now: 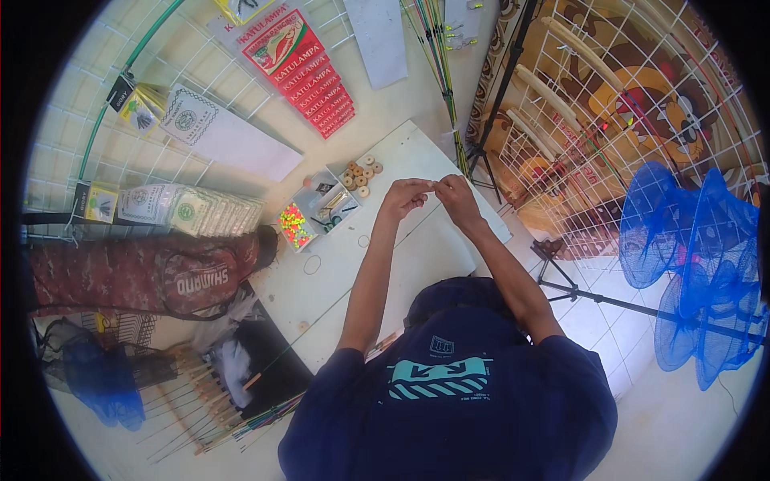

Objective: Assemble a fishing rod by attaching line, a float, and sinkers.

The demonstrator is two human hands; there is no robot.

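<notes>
Above the white table (433, 160), my left hand (407, 197) and my right hand (457, 200) meet fingertip to fingertip. Both hands pinch with thumb and fingers; whatever lies between them is too small to make out. Left of my left hand stands a compartment box (327, 228) with small tools or tackle in it. One section is full of pink, yellow and green beads (295, 228). Behind the box and near my left hand is a cluster of tan round spools (361, 178) with centre holes. Thin rings (311, 265) show on the tabletop.
Thin rods (449, 96) stand upright behind the table. Red packets (309, 80) hang on a wire grid. To the right are a black tripod (573, 290) and blue mesh nets (682, 248). A camouflage rod bag (152, 272) lies at the left.
</notes>
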